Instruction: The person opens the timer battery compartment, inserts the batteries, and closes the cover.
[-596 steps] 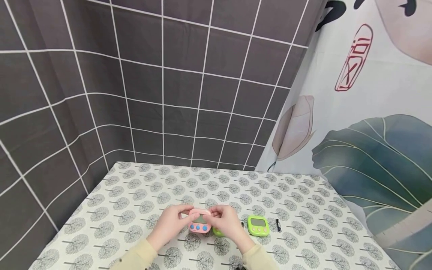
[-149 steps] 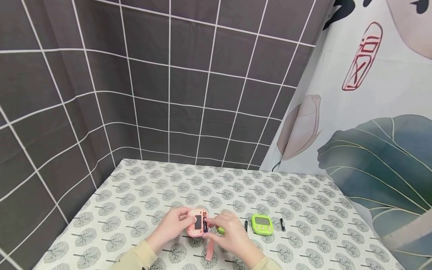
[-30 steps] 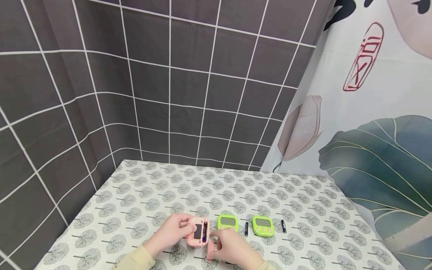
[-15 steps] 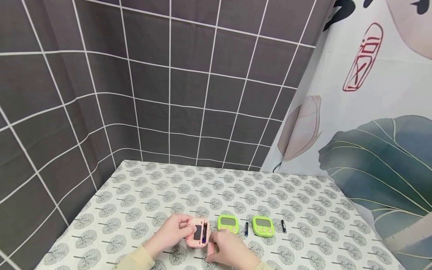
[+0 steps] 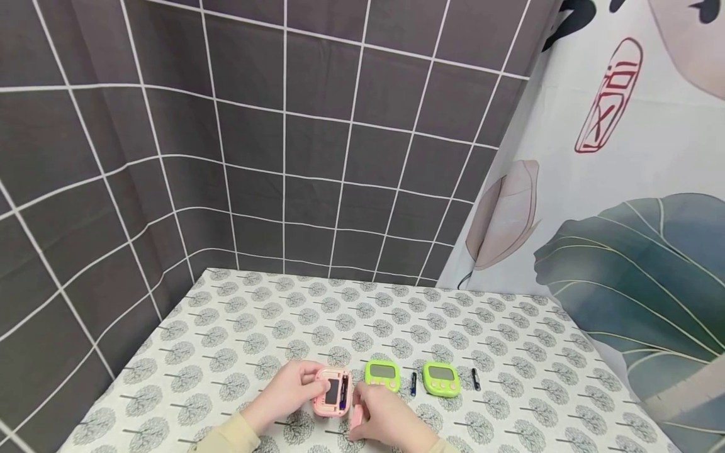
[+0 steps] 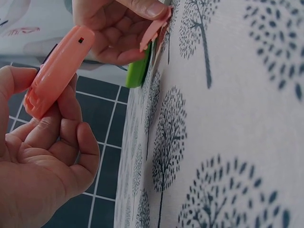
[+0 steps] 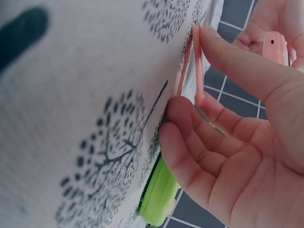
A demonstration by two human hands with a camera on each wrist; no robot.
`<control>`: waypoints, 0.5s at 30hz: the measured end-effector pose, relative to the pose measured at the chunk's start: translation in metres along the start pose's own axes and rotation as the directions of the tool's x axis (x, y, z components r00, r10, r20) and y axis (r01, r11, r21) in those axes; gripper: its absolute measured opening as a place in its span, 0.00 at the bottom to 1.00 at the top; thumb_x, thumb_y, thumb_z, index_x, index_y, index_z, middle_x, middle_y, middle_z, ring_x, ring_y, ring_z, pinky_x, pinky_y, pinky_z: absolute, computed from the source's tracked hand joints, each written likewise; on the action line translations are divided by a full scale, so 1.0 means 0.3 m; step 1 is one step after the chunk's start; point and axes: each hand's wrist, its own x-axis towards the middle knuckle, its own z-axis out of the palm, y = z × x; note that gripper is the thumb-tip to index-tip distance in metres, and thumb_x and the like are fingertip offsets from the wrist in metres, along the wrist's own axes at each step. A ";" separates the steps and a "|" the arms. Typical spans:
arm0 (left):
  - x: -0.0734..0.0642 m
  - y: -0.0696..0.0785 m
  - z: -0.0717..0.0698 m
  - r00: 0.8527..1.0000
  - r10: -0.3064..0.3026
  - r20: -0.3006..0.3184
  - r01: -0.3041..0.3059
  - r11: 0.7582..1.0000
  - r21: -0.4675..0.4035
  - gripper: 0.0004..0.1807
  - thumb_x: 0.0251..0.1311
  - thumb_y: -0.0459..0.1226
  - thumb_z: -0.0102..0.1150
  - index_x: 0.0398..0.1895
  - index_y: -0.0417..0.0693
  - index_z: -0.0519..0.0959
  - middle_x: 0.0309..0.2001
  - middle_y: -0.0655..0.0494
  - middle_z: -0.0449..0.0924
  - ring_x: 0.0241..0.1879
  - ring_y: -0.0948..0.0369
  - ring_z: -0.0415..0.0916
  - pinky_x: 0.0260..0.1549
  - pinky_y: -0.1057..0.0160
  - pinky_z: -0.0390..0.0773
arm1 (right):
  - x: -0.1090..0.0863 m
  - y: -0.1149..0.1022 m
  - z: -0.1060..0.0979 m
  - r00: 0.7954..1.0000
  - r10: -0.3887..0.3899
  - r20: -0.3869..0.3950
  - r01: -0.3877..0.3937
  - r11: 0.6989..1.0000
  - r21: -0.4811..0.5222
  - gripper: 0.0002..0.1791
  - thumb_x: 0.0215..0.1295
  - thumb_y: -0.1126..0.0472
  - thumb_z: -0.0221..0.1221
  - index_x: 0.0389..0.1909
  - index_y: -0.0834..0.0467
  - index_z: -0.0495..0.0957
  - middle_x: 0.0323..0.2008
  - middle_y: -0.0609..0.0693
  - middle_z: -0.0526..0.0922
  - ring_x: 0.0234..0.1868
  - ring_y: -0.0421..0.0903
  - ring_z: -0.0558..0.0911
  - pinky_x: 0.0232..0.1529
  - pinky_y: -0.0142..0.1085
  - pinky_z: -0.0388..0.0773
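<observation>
My left hand point(image 5: 289, 390) grips a pink digital timer point(image 5: 331, 402) by its left side, back face up, with the thumb on the back. Along the right of that back, the battery slot lies uncovered, and a dark battery point(image 5: 343, 391) sits in it. Thin and strip-shaped, the pink battery cover point(image 5: 356, 416) is pinched between the thumb and fingers of my right hand point(image 5: 391, 415), just right of the timer. The right wrist view shows the cover point(image 7: 198, 64) edge-on, tipped up close to the tablecloth. In the left wrist view the timer point(image 6: 59, 71) appears from its side.
Two green timers, one point(image 5: 382, 372) behind my right hand and another point(image 5: 442, 379) farther right, lie face up. A dark battery point(image 5: 413, 384) lies between them, and a second battery point(image 5: 476, 379) beyond. A tree-print cloth point(image 5: 272, 327) covers the table; a dark grid curtain hangs behind.
The timer has turned from face up to back up over the longer span. My right hand has left the battery slot and raised the cover from the cloth; the left hand barely moved lately.
</observation>
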 end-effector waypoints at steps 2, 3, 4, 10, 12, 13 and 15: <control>-0.002 0.004 0.002 1.000 0.002 -0.002 -0.002 1.000 -0.004 0.19 0.56 0.35 0.61 0.48 0.31 0.77 0.38 0.44 0.85 0.35 0.58 0.84 0.39 0.69 0.80 | -0.001 0.001 -0.001 1.000 0.009 0.003 -0.009 1.000 0.013 0.23 0.37 0.57 0.75 0.32 0.51 0.71 0.20 0.39 0.71 0.20 0.33 0.67 0.22 0.27 0.68; -0.003 0.006 0.003 1.000 0.002 -0.003 -0.002 1.000 -0.001 0.19 0.56 0.35 0.61 0.48 0.31 0.77 0.39 0.44 0.85 0.36 0.58 0.84 0.39 0.69 0.80 | -0.001 0.002 -0.001 1.000 0.009 0.005 -0.009 1.000 0.012 0.24 0.37 0.57 0.75 0.33 0.51 0.71 0.20 0.39 0.71 0.20 0.33 0.68 0.23 0.27 0.68; -0.004 0.007 0.004 1.000 0.002 -0.004 -0.002 1.000 0.003 0.19 0.55 0.35 0.61 0.48 0.31 0.77 0.39 0.44 0.85 0.36 0.58 0.84 0.39 0.69 0.80 | -0.002 0.002 -0.001 1.000 0.009 0.008 -0.009 1.000 0.012 0.24 0.37 0.57 0.75 0.33 0.50 0.70 0.20 0.39 0.71 0.20 0.33 0.68 0.23 0.27 0.68; -0.001 0.008 0.007 1.000 0.002 0.000 -0.002 1.000 0.023 0.19 0.55 0.34 0.61 0.48 0.30 0.78 0.38 0.43 0.85 0.35 0.58 0.84 0.38 0.69 0.80 | -0.006 0.002 0.000 1.000 -0.005 0.023 0.004 0.999 0.048 0.25 0.39 0.59 0.74 0.34 0.49 0.68 0.19 0.37 0.71 0.19 0.32 0.69 0.23 0.26 0.69; 0.001 0.006 0.007 1.000 0.001 0.005 -0.001 1.000 0.023 0.19 0.56 0.35 0.61 0.48 0.30 0.78 0.38 0.43 0.85 0.34 0.59 0.84 0.36 0.70 0.80 | -0.007 0.004 0.000 1.000 -0.008 0.021 0.006 0.997 0.073 0.25 0.39 0.60 0.74 0.34 0.49 0.68 0.18 0.37 0.71 0.18 0.32 0.69 0.22 0.26 0.69; 0.002 0.006 0.006 1.000 -0.001 0.008 0.001 1.000 0.018 0.19 0.56 0.35 0.61 0.48 0.30 0.77 0.38 0.43 0.85 0.33 0.60 0.84 0.35 0.70 0.81 | -0.007 0.005 0.001 1.000 -0.008 0.020 0.006 0.996 0.084 0.24 0.39 0.61 0.74 0.33 0.49 0.68 0.17 0.37 0.71 0.18 0.32 0.69 0.22 0.26 0.69; 0.003 0.004 0.006 1.000 -0.004 0.013 0.004 1.000 0.011 0.19 0.56 0.35 0.61 0.48 0.31 0.77 0.38 0.43 0.85 0.33 0.61 0.83 0.34 0.70 0.81 | -0.008 0.007 0.001 1.000 -0.008 0.017 0.006 0.994 0.106 0.24 0.39 0.62 0.74 0.32 0.49 0.68 0.16 0.37 0.71 0.17 0.32 0.69 0.20 0.26 0.68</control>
